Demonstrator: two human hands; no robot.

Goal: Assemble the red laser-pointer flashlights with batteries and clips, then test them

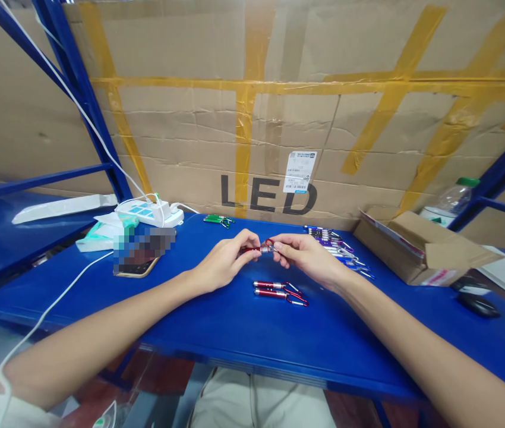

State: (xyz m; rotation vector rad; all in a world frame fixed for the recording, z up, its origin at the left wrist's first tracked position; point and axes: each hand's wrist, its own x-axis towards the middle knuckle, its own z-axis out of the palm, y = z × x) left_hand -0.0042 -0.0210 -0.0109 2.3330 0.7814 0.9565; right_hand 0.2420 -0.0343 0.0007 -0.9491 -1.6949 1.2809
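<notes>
Above the middle of the blue table, my left hand [230, 257] is closed round the body of a small red keychain flashlight [265, 250]. At its other end, my right hand [299, 252] pinches the red carabiner clip [270, 243]. The fingers cover part of the flashlight. Just below my hands lie two more red flashlights [271, 293] side by side, with their clips pointing right. A row of flashlights in black, purple, silver and blue [340, 252] rests beyond my right wrist, partly hidden by it. Several green flashlights [219, 220] lie at the table's back edge.
On the left are a phone [139, 261], a white power strip [150, 211] with cables, and a tissue pack [105, 232]. An open cardboard box [417, 249], a black mouse [477, 304] and a green-capped bottle [455, 196] are at right. Taped cardboard [181, 137] walls the back.
</notes>
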